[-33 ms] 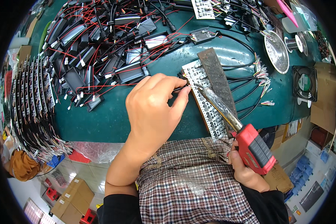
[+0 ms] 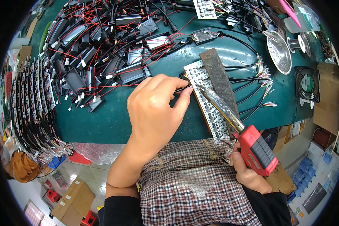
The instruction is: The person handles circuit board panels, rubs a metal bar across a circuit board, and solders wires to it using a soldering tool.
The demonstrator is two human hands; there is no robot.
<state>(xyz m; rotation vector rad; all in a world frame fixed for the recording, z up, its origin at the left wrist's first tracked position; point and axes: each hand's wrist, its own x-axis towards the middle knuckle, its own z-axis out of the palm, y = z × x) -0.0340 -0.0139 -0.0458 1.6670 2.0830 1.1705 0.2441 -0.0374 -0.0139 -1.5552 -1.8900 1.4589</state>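
My left hand (image 2: 154, 107) pinches a thin dark cable (image 2: 181, 89) between thumb and forefinger. The cable's end meets the left edge of a long white circuit board (image 2: 208, 108) full of small dark components. My right hand (image 2: 248, 174), low on the right, is closed around a red and black soldering gun (image 2: 257, 150). Its metal barrel slants up and left over the board, the tip close to the cable end; I cannot tell whether it touches. A dark, worn flat bar (image 2: 219, 77) lies along the board's right side.
Black housings with red wires (image 2: 113, 49) heap up at the back left. Strips with many wires (image 2: 32, 109) hang at the left edge. Stripped cables (image 2: 265, 77), a metal dish (image 2: 279, 52), a solder spool (image 2: 297, 44) and a fan (image 2: 307, 84) are on the right.
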